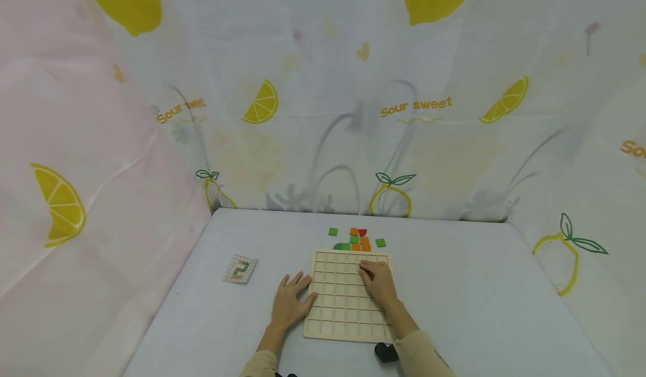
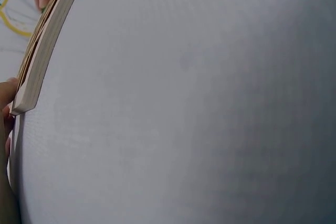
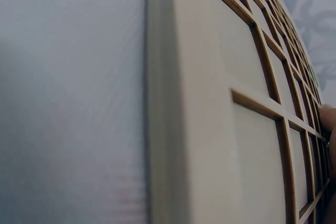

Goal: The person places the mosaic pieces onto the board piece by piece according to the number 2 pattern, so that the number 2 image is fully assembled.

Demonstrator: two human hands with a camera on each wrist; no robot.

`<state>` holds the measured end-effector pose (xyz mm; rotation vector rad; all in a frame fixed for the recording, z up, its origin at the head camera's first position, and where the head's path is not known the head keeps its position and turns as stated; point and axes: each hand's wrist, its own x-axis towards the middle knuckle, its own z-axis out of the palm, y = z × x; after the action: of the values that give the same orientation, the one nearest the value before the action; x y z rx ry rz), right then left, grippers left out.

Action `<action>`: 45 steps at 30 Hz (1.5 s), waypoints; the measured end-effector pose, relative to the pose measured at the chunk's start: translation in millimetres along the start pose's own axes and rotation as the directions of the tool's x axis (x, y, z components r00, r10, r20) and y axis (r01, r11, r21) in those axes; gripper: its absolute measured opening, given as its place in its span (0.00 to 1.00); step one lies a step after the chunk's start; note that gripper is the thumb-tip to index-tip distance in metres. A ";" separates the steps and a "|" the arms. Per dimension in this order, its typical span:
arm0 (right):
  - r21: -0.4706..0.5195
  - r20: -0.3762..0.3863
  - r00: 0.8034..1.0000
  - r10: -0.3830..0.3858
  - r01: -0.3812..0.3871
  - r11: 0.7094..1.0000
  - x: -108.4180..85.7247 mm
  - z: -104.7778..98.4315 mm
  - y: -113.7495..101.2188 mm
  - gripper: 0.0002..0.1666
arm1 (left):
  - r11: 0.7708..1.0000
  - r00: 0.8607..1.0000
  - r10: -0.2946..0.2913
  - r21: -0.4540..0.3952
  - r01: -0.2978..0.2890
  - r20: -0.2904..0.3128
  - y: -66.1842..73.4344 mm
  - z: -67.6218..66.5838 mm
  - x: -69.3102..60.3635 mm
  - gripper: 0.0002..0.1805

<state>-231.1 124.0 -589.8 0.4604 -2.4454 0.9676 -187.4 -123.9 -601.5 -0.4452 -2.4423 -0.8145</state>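
A pale wooden grid board [image 1: 345,303] lies on the table. My left hand [image 1: 291,305] rests at its left edge, fingers spread, with the thumb on the rim. Over the upper right cells, my right hand [image 1: 379,283] pinches a small green tile [image 2: 43,9] between thumb and fingers; most of that tile is hidden. Beyond the far edge lie loose tiles: an orange tile [image 1: 354,231], a red curved piece [image 1: 363,232], a green square [image 1: 333,231], another green square [image 1: 381,243] and a rounded green piece [image 1: 339,247].
A printed card [image 1: 240,269] with a coloured figure on a grid lies left of the board. A black object [image 1: 386,353] sits beside the right sleeve. White cloth walls [image 1: 323,158] with lemon prints stand around the table [image 1: 464,287].
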 end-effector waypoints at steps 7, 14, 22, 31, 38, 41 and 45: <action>-0.005 0.010 1.000 0.002 -0.002 1.000 3.0 -0.6 -4.0 0.11 | 1.000 1.000 -0.007 -0.004 0.007 0.011 -1.1 0.1 -1.2 0.22; -0.042 0.014 1.000 -0.013 0.014 0.999 3.7 3.9 -4.7 0.12 | 1.000 1.000 -0.006 -0.006 0.006 0.002 -2.6 -0.5 -1.3 0.22; 0.022 -0.021 1.000 0.003 -0.003 1.000 0.6 4.7 -0.8 0.12 | 1.000 1.000 0.009 -0.008 -0.009 -0.009 -1.6 1.6 -2.1 0.22; 0.189 -0.021 0.993 0.114 -0.108 0.976 -0.1 -1.4 3.1 0.13 | 1.000 1.000 0.003 0.001 -0.003 0.001 -1.4 2.9 -1.0 0.22; 0.276 0.037 0.978 0.207 -0.209 0.938 2.1 -7.9 1.3 0.12 | 1.000 1.000 0.000 0.010 0.000 0.005 -2.2 2.0 0.1 0.22; 0.295 0.076 0.974 0.212 -0.225 0.929 3.0 -10.5 2.5 0.11 | 1.000 1.000 0.003 0.010 -0.003 0.002 -2.7 1.8 0.3 0.22; 0.296 0.077 0.966 0.247 -0.259 0.919 3.8 -11.1 4.1 0.10 | 1.000 1.000 0.010 0.013 -0.010 -0.001 -3.3 1.8 0.5 0.22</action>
<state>-232.8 134.2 -582.9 0.2648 -2.4385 1.4698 -190.0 -125.2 -603.9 -0.4518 -2.4412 -0.7937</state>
